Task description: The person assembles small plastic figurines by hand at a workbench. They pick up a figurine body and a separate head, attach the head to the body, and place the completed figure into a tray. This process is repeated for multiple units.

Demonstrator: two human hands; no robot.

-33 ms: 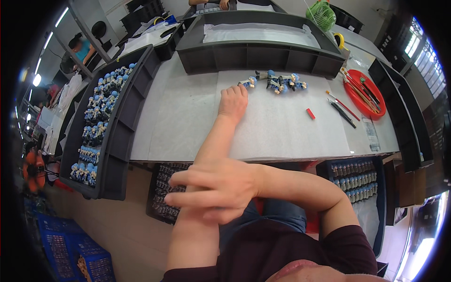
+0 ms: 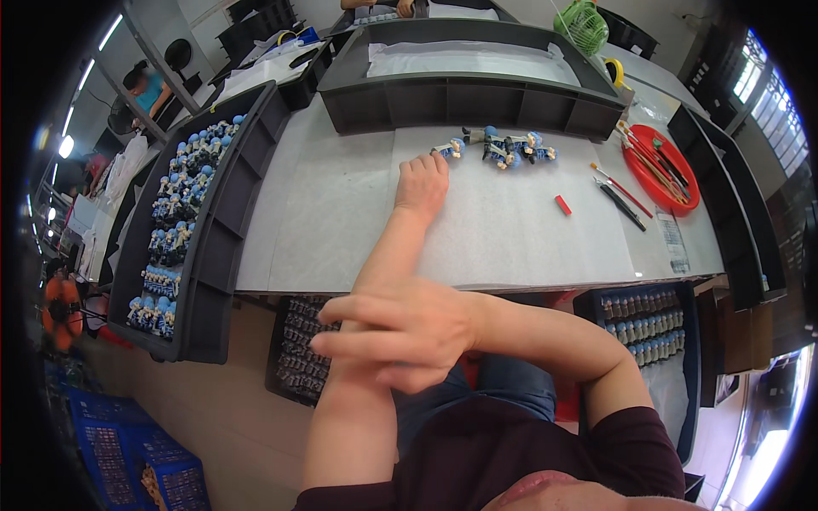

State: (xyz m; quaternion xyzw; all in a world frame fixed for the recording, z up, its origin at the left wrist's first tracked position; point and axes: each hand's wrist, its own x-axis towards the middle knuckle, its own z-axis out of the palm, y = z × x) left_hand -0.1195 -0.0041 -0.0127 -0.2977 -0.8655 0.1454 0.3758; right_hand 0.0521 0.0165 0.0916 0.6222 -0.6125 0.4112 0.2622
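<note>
At the far middle of the bench (image 2: pixel 319 213), 1 small blue-and-white figurine (image 2: pixel 452 150) lies at the fingertips of the left hand (image 2: pixel 422 183), just left of a cluster of similar figurines (image 2: pixel 504 157). Long axis roughly crosswise, head end to the right. Whether the curled left hand grips it cannot be told. Right hand (image 2: pixel 405 330) sits over the left forearm (image 2: pixel 394 255), fingers spread, nothing held; the 2 hands are apart. Printed strip (image 2: pixel 672 243) near the red tray (image 2: pixel 694 192): lettering too small to read.
</note>
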